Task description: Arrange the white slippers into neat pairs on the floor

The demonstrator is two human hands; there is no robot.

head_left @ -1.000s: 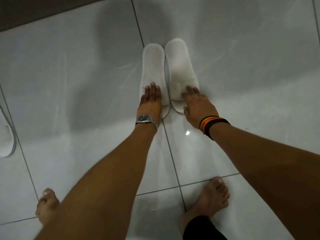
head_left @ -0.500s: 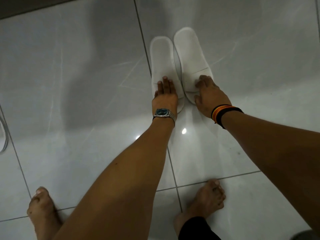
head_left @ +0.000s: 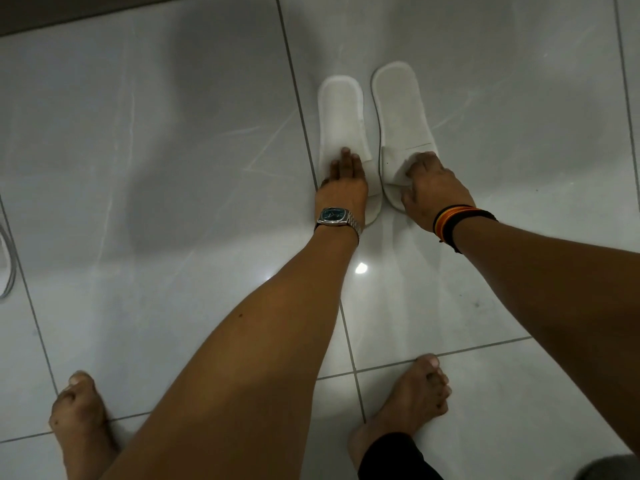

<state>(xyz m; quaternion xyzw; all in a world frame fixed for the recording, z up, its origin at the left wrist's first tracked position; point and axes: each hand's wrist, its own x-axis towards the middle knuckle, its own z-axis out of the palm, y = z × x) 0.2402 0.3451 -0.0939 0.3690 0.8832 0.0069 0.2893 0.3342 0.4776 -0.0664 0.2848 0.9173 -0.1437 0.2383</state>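
Left hand [head_left: 343, 188] pressing flat, fingers extended, on left slipper [head_left: 341, 123]; right hand [head_left: 433, 188] fingers curled, pinching right slipper [head_left: 403, 109] strap, aligning pair on floor [head_left: 156, 168]

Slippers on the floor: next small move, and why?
Probably nudge the right slipper back toward the person with the right hand until its end lines up with the left slipper. The two lie side by side with a narrow gap, but the right one sits farther forward and angles slightly. The left hand lies flat on its slipper and could hold it in place.
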